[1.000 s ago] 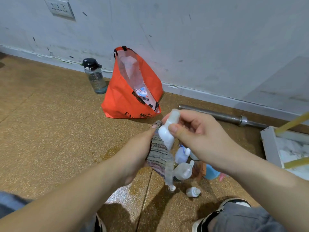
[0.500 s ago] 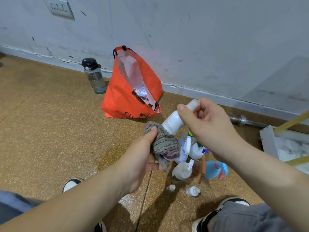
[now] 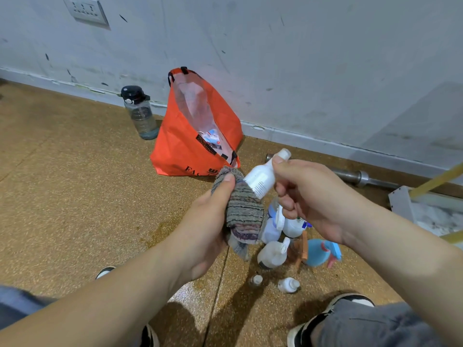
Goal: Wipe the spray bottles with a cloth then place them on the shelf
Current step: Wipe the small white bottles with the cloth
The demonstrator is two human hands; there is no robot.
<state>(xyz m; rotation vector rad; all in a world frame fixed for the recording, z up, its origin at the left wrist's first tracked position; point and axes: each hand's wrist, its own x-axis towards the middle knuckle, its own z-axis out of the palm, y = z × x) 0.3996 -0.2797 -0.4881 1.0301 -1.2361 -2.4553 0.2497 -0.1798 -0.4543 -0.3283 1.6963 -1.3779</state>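
The small white plastic spray bottle (image 3: 260, 178) is tilted in my right hand (image 3: 310, 196), whose fingers (image 3: 279, 169) curl round its neck, cap pointing to 1 o'clock. My left hand (image 3: 200, 229) grips the striped grey woven cloth (image 3: 244, 214) against the bottle's base. More plastic bottles (image 3: 271, 254) lie on the brown speckled floor (image 3: 75, 196) at 6 o'clock of the cloth.

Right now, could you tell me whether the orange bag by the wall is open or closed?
Open: the orange bag gapes at its mouth, showing lining and items inside.
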